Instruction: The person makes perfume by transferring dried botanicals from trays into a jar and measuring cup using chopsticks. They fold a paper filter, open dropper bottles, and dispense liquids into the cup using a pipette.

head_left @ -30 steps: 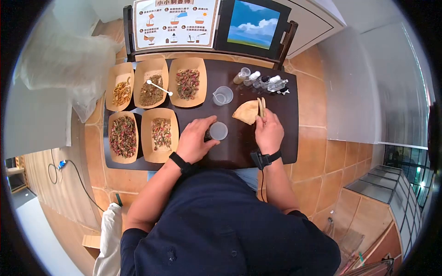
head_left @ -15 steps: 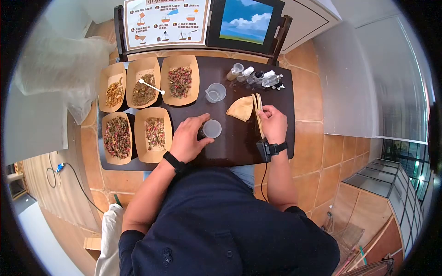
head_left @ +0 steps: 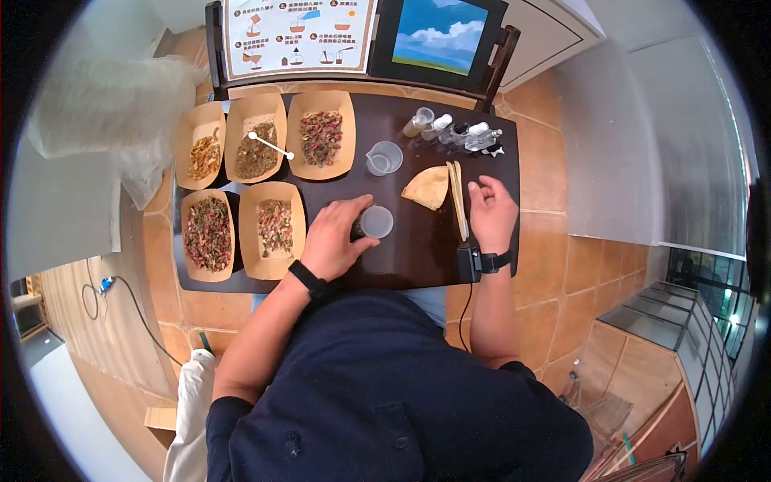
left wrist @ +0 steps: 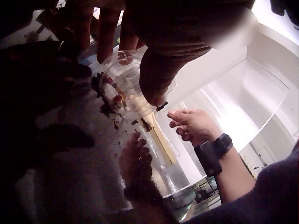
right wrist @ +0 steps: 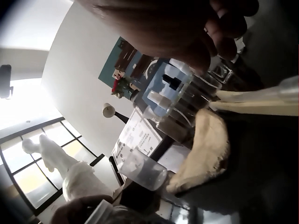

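Observation:
My left hand grips a small clear cup at the middle of the dark table, its thumb and fingers round the sides. In the left wrist view, dried petals show inside the cup. Near the right edge my right hand hovers with fingers loosely curled and nothing in them. Just left of it lie slim wooden sticks with a translucent, tube-like piece along them. A folded tan cloth is beside the sticks. Behind the held cup stands a clear beaker with a spout.
Several cardboard trays of dried flowers and herbs fill the table's left side. A white double-ended spoon lies across one. Small bottles line the back right. An instruction sheet and a picture screen lean on a chair behind.
The right hand has let go of the wooden sticks and moved right, leaving them lying beside the cloth. The left hand has stayed round the cup.

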Tool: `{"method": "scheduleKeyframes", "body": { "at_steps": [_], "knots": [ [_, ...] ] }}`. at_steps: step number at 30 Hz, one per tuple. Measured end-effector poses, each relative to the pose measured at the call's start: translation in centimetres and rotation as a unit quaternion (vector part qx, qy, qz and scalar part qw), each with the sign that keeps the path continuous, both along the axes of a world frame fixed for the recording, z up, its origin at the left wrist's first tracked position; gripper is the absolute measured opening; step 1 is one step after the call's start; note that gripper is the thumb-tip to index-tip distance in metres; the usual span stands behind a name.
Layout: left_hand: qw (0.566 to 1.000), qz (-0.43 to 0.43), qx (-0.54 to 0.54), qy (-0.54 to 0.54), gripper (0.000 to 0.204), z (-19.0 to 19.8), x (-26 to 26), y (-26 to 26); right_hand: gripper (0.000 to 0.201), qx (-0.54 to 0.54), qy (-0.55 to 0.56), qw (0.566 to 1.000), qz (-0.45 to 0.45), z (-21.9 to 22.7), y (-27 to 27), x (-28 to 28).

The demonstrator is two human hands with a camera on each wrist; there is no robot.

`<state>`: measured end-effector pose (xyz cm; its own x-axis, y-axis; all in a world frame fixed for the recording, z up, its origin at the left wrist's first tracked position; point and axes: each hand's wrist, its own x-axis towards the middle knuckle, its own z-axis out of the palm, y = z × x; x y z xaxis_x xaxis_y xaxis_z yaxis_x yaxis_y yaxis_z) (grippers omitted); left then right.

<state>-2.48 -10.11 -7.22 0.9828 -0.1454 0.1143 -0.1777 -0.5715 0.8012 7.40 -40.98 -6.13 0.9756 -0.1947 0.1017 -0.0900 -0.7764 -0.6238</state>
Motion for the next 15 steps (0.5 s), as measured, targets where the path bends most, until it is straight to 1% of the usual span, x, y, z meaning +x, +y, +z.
{"method": "scheduleKeyframes", "body": {
  "at_steps": [2, 3, 4, 5, 6, 8, 9, 13, 15],
  "knots": [
    [1.000, -0.005, -0.008, -0.006, 0.078, 0.1, 0.1, 0.0, 0.026, 0.098, -0.034, 0.994, 0.022, 1.1, 0.8, 0.0],
    [1.000, -0.006, -0.005, -0.005, 0.078, 0.1, 0.0, 0.0, 0.031, 0.117, 0.004, 0.993, 0.036, 2.5, 2.2, -0.1],
    [1.000, -0.006, -0.003, -0.009, 0.078, 0.1, 0.0, 0.0, 0.031, 0.120, 0.004, 0.992, 0.035, 2.8, 3.2, -0.2],
    [1.000, -0.006, -0.002, -0.014, 0.078, 0.2, 0.1, -0.1, 0.038, 0.055, -0.060, 0.986, 0.143, 2.9, 4.1, 0.0],
    [1.000, -0.006, 0.001, -0.014, 0.078, 0.2, 0.1, -0.1, 0.045, -0.012, -0.125, 0.960, 0.249, 2.9, 5.1, 0.1],
    [1.000, -0.007, 0.007, -0.024, 0.079, 0.3, 0.0, -0.1, 0.060, 0.022, -0.081, 0.949, 0.304, 3.0, 7.7, 0.1],
    [1.000, -0.005, 0.009, -0.026, 0.079, 0.5, 0.0, -0.2, 0.068, -0.003, -0.083, 0.941, 0.329, 2.2, 8.4, 0.5],
    [0.999, 0.001, 0.019, -0.030, 0.078, 0.9, -0.3, -0.4, 0.075, -0.012, -0.080, 0.935, 0.346, 0.9, 11.5, 1.4],
    [0.999, 0.002, 0.024, -0.036, 0.077, 0.9, -0.3, -0.5, 0.073, 0.003, -0.088, 0.932, 0.352, -0.2, 11.8, 2.1]
  ]
}}
